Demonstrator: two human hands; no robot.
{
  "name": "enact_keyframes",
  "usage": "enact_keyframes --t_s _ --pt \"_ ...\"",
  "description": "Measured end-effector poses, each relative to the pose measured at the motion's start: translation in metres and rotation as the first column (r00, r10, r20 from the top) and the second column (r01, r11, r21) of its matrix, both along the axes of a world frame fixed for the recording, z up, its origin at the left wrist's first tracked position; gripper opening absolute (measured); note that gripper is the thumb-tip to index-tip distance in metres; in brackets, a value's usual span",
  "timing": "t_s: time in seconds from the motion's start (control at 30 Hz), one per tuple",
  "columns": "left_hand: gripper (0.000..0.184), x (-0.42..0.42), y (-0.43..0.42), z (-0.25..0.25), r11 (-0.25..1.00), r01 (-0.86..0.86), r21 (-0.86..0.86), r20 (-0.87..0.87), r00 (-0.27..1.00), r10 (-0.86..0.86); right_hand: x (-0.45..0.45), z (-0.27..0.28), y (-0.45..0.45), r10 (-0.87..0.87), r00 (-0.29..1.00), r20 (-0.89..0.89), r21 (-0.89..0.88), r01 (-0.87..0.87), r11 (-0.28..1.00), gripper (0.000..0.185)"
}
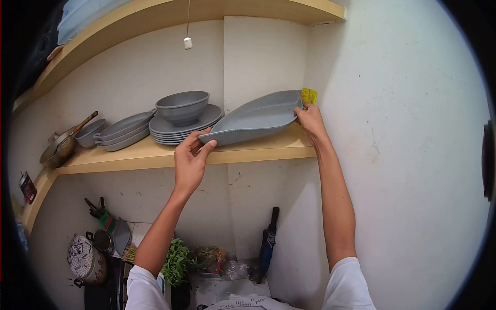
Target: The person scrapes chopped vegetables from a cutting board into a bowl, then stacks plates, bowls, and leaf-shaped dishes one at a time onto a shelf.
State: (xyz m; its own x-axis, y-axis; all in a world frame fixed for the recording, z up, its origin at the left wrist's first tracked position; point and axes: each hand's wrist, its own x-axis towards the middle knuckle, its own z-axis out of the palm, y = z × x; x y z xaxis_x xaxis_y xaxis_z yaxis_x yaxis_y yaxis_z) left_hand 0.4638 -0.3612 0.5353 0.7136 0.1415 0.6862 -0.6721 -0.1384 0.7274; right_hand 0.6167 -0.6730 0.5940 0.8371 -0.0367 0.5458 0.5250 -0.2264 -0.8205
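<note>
A grey leaf-shaped serving tray is held at the right part of the wooden shelf, tilted so its inner face shows. My left hand pinches its near left tip, thumb at the front edge. At the far right end, my right hand grips the other tip with the thumb over the rim. Just behind that hand is a small yellow packet. Left of the tray stands a stack of grey plates with a grey bowl on top.
Along the wooden shelf sit grey handled dishes, a small grey bowl and a metal pan. An upper shelf runs overhead. Below are a cloth-covered pot, leafy greens and an umbrella. A wall stands right.
</note>
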Motion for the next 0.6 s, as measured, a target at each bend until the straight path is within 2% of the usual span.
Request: enact_keyframes --t_s 0.07,0.17,0.37,0.6 --pt "0.024 0.007 0.002 0.000 1.000 -0.002 0.006 -0.011 1.000 0.002 0.010 -0.007 -0.002 -0.044 0.999 0.007 -0.008 0.044 0.999 0.036" --pt "0.023 0.012 0.004 -0.003 0.999 -0.007 0.033 0.000 1.000 0.007 0.007 -0.009 -0.006 -0.184 0.983 0.016 -0.191 0.184 0.964 0.039" --pt "0.022 0.012 0.001 0.001 0.996 -0.044 0.084 0.021 0.999 0.042 0.008 -0.023 -0.005 -0.370 0.926 0.071 -0.355 0.371 0.858 0.035" --pt "0.026 0.012 0.000 0.007 0.978 -0.111 0.176 -0.036 0.992 0.119 0.008 -0.028 -0.003 -0.391 0.916 0.094 -0.398 0.394 0.828 0.033"
